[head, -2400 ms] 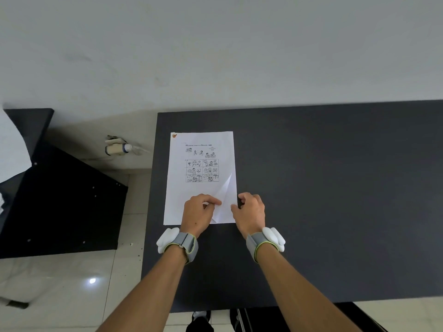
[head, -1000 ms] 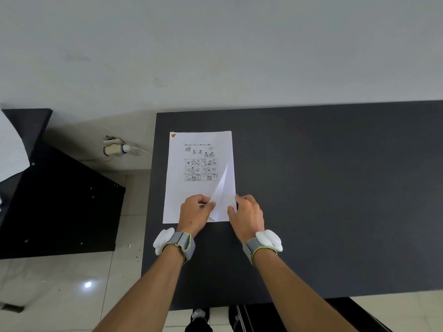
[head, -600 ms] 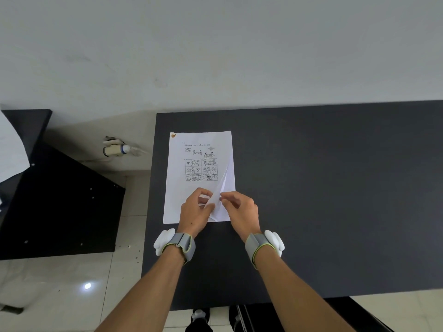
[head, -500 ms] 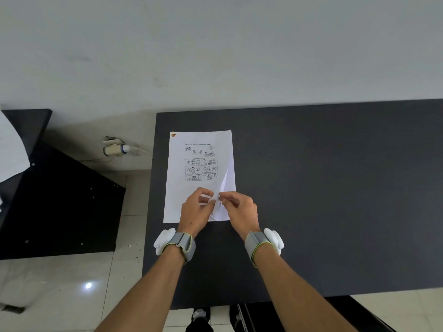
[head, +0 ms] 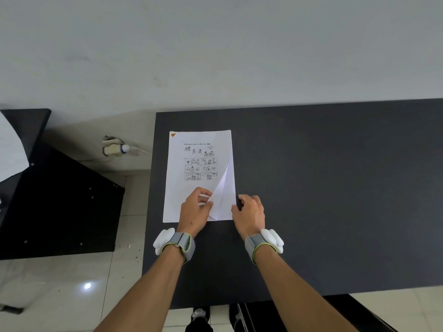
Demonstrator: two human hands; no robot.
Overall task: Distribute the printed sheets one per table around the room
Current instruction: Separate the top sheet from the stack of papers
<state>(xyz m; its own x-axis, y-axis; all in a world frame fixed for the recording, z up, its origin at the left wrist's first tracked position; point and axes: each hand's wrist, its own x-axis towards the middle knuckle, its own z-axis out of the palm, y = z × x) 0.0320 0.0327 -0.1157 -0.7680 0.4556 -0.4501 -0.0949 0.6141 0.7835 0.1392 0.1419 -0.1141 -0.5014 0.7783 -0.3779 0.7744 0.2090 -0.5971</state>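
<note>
Pinching sheet corner [head: 217, 197]: left hand [head: 194, 210] | long axis away from person

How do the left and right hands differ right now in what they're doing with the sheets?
The left hand rests on the stack of printed sheets, pinching the top sheet's curled corner; the right hand sits on the black table at the stack's right edge, fingers curled, not visibly gripping paper. Both wear grey wristbands with white pads.
</note>
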